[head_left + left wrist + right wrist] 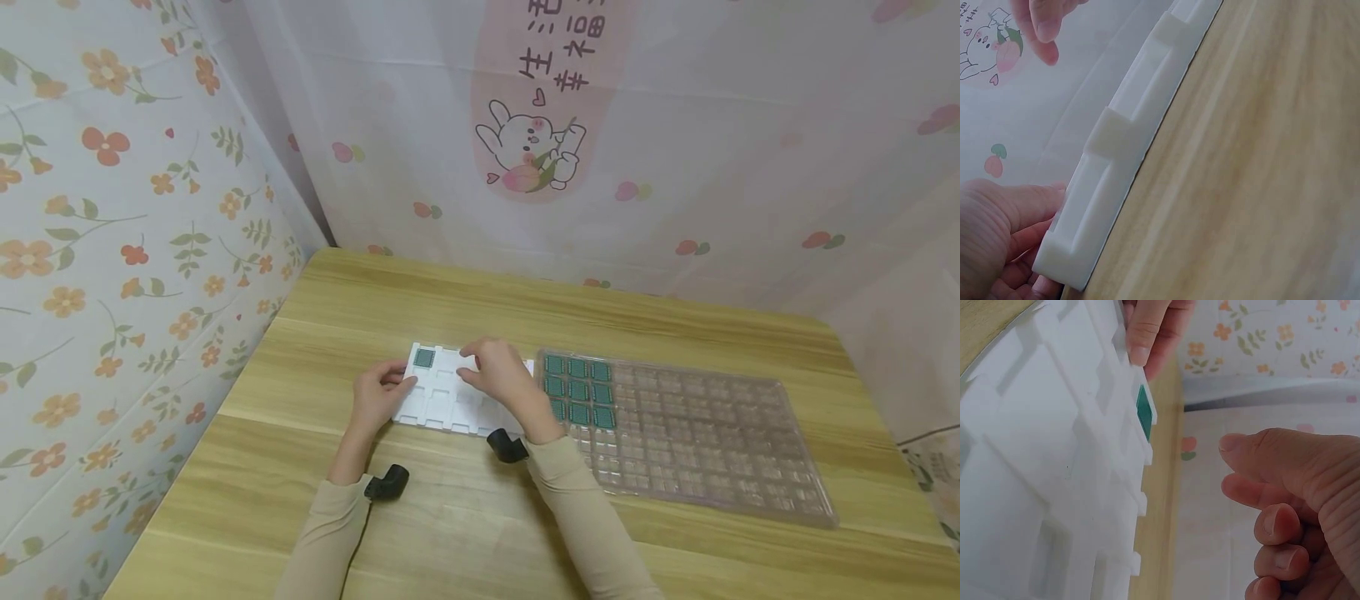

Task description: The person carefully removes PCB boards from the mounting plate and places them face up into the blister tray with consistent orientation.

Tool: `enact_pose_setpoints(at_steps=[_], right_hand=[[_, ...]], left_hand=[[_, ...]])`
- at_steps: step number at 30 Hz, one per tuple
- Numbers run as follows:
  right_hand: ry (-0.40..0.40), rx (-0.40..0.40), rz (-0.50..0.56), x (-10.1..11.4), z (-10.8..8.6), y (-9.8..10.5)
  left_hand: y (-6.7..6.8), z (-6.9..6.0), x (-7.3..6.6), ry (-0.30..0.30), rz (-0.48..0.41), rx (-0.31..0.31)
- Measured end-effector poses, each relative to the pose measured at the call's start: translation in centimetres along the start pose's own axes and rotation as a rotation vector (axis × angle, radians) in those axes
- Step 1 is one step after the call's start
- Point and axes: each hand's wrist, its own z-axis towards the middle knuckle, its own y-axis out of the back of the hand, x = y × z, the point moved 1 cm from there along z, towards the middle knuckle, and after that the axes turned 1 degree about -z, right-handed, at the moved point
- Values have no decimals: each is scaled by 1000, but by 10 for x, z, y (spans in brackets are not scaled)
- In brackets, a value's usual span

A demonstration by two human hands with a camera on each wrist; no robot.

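Observation:
A white plastic tray (442, 410) with molded pockets lies on the table, a green square chip (424, 357) in its far left pocket. My left hand (378, 393) grips the tray's left edge, thumb on top and other fingers curled beneath, as the left wrist view shows. My right hand (495, 371) hovers over the tray's right half. In the right wrist view its thumb and index finger are apart, with no object visible between them, and the other fingers are loosely curled. To the right lies a clear blister tray (697, 437) with several green chips (578, 391) in its left columns.
The wooden table (247, 475) ends in front of a printed curtain (712, 167) at the back and a flowered one (135, 292) at the left. Black wrist mounts (387, 483) stick out from both forearms. The blister tray's left end lies close to the white tray.

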Motion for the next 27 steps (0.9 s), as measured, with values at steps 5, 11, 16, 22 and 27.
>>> enact_pose_setpoints(at_steps=[5, 11, 16, 22, 27], right_hand=[[33, -19, 0, 2, 4, -3], [41, -21, -9, 5, 10, -7], [41, -23, -19, 6, 14, -12], [34, -23, -22, 9, 19, -17], [12, -6, -35, 10, 25, -23]], left_hand=[[0, 0, -1, 8, 3, 1], [1, -1, -1, 0, -8, 4], [1, -1, 0, -8, -14, 10], [1, 0, 0, -20, -29, 11], [1, 0, 0, -32, -28, 5]])
